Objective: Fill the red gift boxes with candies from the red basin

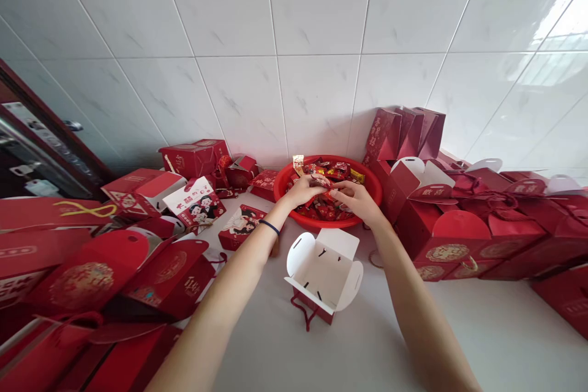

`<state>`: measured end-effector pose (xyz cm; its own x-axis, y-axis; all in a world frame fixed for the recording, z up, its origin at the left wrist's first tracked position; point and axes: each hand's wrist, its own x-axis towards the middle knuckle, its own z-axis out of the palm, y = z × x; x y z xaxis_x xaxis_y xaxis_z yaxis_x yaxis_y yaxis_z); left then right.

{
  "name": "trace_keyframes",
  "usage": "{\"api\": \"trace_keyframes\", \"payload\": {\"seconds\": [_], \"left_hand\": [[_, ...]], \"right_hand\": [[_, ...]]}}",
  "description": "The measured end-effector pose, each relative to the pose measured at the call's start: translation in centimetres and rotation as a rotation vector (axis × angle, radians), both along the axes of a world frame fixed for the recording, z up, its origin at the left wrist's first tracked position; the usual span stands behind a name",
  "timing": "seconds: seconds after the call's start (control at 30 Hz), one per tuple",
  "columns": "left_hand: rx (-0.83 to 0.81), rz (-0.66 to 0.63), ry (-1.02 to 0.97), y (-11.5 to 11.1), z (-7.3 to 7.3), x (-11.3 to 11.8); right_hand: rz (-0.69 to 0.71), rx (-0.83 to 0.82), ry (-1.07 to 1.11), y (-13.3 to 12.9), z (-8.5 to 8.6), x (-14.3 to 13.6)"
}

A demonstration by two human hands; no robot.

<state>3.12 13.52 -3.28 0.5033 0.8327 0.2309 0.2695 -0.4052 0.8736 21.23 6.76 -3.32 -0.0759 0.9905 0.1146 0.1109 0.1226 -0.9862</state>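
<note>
Both of my hands are over a red plastic basin [377, 197] filled with small sweets in red and yellow wrappers [321, 211]. My left hand [301, 192] is closed on a red-wrapped candy [321, 181]; a dark band circles that wrist. Close beside it, my right hand [354, 198] has its thumb and fingers drawn together at the sweets, and what they pinch is too small to make out. Between my forearms, in front of the basin, an open gift box [321, 269] stands with its white inside facing up, flaps spread and a dark red cord hanging from its front.
Red gift boxes [174, 275] crowd the left side, some with open lids. More boxes [459, 236] stand in rows on the right, with tall ones [407, 131] stacked behind. A printed card box [241, 226] lies left of the basin. A white tiled wall [316, 86] closes off the back.
</note>
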Motion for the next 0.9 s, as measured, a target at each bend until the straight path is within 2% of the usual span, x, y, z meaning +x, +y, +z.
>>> {"api": "trace_keyframes", "payload": {"seconds": [0.1, 0.2, 0.4, 0.53, 0.8, 0.9], "left_hand": [[-0.052, -0.048, -0.042, -0.1, -0.2, 0.0], [-0.102, -0.073, -0.054, -0.2, -0.4, 0.0], [-0.119, -0.023, -0.046, -0.4, -0.3, -0.3], [-0.126, -0.01, -0.007, -0.4, -0.1, -0.1], [-0.134, -0.131, 0.09, -0.8, 0.5, 0.1], [-0.068, -0.131, 0.147, -1.1, 0.6, 0.3]], "right_hand": [[0.004, 0.011, 0.013, 0.2, -0.2, -0.3], [-0.048, 0.025, 0.04, 0.7, -0.8, -0.3], [-0.185, 0.037, 0.178, 1.3, -1.4, 0.1], [-0.18, 0.055, 0.28, 1.0, -0.8, 0.4], [-0.07, -0.014, 0.326, 0.5, -0.4, 0.1], [-0.11, 0.004, 0.36, 0.7, -0.5, 0.1]]}}
